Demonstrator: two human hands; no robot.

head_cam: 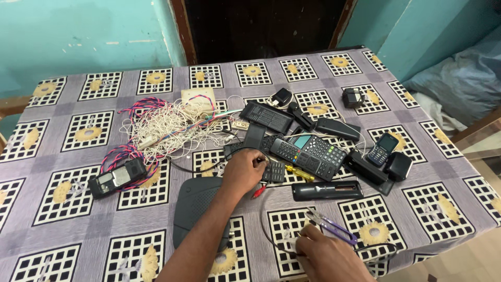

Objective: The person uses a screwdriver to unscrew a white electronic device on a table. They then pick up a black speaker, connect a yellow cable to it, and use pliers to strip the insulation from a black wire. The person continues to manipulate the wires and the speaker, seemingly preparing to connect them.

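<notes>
My left hand (241, 172) reaches over the middle of the table, its fingers closed on a thin black cable (265, 222) near a small keypad (273, 171). That cable loops down to my right hand (326, 256) at the near edge, which pinches the wire. A purple-handled thread snipper (331, 225) lies just above my right hand. A dark grey router-like box (195, 206) sits under my left forearm. A small red clip (258, 191) lies below my left hand.
A patterned cloth covers the table (78, 209). A tangle of white and coloured wires (167, 128) lies at the back left. A black desk phone (313, 151), remotes (327, 190), a small mobile phone (382, 149), a yellow screwdriver (298, 173) and chargers lie right of centre.
</notes>
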